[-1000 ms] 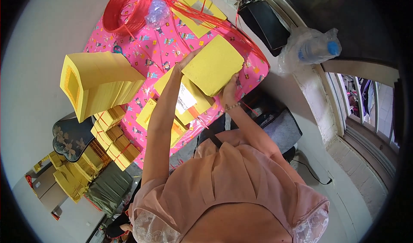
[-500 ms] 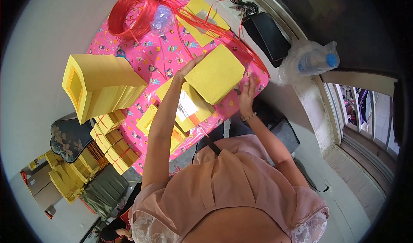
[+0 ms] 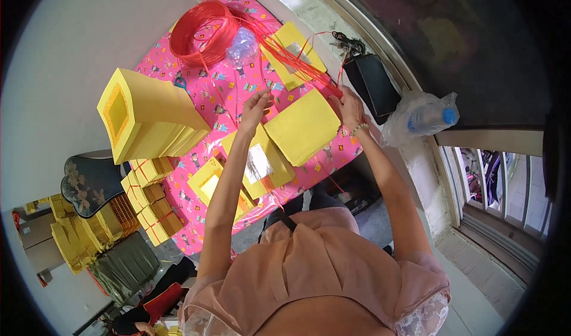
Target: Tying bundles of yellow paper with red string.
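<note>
The yellow paper stack (image 3: 303,127) lies on the desk (image 3: 238,89) between the hands, its slightly longer axis slanting up to the right. The right hand (image 3: 352,108) is just beside its right corner, fingers at the red strands (image 3: 322,80); whether they grip cannot be told. The left hand (image 3: 257,111), half open, seems empty. A clear bag (image 3: 394,126) holds a bottle (image 3: 425,120).

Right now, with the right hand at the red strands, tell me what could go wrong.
The red strands run bunched together from the coil to the right hand, so a pull might tangle them or drag the coil.

They also lie across a yellow sheet, which could shift with them.

The tall stack at the table's left shows no band around it, so a knock might slump it.
</note>
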`<state>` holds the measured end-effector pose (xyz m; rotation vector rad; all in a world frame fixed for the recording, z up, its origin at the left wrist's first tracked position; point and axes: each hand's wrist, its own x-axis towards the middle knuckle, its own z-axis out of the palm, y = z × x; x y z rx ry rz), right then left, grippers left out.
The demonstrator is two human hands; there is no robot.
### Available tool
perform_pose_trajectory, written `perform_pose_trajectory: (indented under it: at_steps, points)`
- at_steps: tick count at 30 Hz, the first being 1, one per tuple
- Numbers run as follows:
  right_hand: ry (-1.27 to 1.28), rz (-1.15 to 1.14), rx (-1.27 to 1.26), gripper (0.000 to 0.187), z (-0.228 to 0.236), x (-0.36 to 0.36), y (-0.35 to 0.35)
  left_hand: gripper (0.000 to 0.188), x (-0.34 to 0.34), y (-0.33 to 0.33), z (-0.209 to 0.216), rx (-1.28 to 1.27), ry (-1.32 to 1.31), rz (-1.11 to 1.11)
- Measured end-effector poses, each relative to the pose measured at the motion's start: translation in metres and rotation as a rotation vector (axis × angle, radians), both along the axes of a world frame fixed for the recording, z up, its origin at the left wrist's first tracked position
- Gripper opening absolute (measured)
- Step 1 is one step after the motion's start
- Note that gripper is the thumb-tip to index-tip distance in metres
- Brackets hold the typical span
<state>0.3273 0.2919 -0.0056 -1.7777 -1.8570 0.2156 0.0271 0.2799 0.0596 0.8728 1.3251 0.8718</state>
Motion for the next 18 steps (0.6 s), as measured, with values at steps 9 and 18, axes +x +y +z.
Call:
perform_pose_trajectory:
  at_steps: [9, 18]
  points:
    - [0.386, 0.200, -0.127, 0.030, 0.037, -0.006, 0.027, 0.033, 0.028, 0.033, 0.003, 0.363, 0.191, -0.017]
    - [0.348, 0.250, -0.116, 0.025, 0.071, -0.005, 0.020, 0.054, 0.147, 0.141, 0.021, 0.304, 0.295, -0.402]
